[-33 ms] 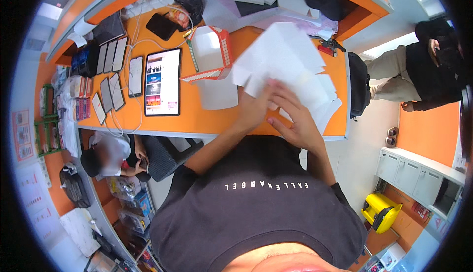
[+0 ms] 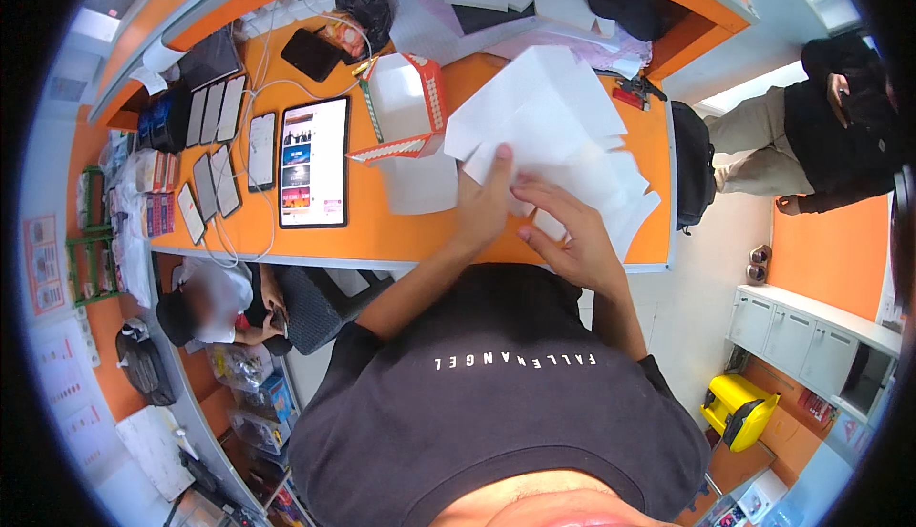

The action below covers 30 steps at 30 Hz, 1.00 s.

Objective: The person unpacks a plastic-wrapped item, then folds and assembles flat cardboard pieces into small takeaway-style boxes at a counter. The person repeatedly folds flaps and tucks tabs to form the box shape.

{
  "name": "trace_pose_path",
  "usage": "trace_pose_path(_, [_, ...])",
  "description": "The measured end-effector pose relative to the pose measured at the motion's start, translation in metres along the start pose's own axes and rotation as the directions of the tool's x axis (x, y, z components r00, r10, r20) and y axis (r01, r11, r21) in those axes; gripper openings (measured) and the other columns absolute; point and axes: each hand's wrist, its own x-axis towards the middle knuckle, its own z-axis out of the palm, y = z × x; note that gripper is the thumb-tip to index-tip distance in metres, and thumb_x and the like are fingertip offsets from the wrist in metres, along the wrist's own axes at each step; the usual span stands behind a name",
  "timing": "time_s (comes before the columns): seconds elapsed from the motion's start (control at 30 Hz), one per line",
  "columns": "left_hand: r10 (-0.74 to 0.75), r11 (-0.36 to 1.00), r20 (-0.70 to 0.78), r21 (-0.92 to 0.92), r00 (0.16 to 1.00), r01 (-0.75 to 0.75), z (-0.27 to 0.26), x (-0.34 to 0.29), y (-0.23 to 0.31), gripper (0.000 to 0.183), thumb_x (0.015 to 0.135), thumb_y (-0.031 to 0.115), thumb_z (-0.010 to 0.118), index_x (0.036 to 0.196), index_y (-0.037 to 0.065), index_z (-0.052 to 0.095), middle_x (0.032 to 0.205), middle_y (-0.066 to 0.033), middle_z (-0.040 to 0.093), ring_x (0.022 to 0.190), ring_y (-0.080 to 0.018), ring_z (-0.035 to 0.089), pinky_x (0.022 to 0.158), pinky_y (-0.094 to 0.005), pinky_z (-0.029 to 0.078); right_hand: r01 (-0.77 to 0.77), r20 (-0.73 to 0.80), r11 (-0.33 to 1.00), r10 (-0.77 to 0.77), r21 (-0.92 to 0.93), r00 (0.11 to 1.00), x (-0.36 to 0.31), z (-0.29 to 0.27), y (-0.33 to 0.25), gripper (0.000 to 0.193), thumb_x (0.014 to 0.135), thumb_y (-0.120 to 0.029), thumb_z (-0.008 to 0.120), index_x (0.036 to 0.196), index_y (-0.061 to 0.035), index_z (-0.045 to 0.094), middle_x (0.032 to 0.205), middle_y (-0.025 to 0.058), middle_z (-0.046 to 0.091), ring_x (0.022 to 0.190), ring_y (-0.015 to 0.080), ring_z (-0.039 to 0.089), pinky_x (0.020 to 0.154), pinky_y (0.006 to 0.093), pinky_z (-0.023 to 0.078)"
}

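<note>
The left hand has its thumb laid on the white cut sheets, which spread on the bench just beyond both hands; its other fingers are hidden, so its grip cannot be told. The right hand is half open beside it, fingers bent, thumb apart, at the sheets' near edge. Left of the hands, a red-edged box partly covers another pale sheet.
</note>
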Motion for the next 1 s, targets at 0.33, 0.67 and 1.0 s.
trace_pose_path(0.33, [0.246,0.944,0.033,0.218,0.969,-0.247,-0.014,0.003,0.024,0.040,0.105,0.032,0.051,0.117,-0.006,0.058,0.100,-0.0105,0.065,0.091,-0.0151,0.060,0.079,-0.0297,0.049,-0.176,-0.026,0.912,0.200,0.370,0.979,0.013,-0.046,0.002,0.054,0.104,-0.041,0.050,0.133,0.0038,0.054,0.126,0.0161,0.062,0.119,0.0255,0.057,0.101,0.0381,0.043])
trace_pose_path(0.67, [0.266,0.860,0.141,0.411,0.953,-0.301,-0.003,-0.007,0.026,0.042,0.103,0.031,0.052,0.123,-0.006,0.055,0.103,-0.0175,0.065,0.096,-0.0278,0.063,0.086,-0.0374,0.048,-0.240,0.132,0.825,0.201,0.512,0.971,0.018,-0.014,0.035,0.060,0.091,-0.046,0.071,0.128,-0.0002,0.060,0.108,0.0100,0.067,0.103,0.0164,0.062,0.092,0.0340,0.047])
trace_pose_path(1.0, [0.340,0.803,0.269,0.417,0.901,-0.427,0.005,-0.013,0.018,0.042,0.102,0.019,0.048,0.134,-0.008,0.048,0.106,-0.0282,0.066,0.096,-0.0387,0.067,0.084,-0.0424,0.051,-0.318,-0.329,0.903,0.405,0.288,0.853,0.009,-0.017,0.090,0.039,0.102,-0.036,0.058,0.101,0.0030,0.066,0.090,0.0094,0.063,0.082,0.0119,0.057,0.069,0.0287,0.047])
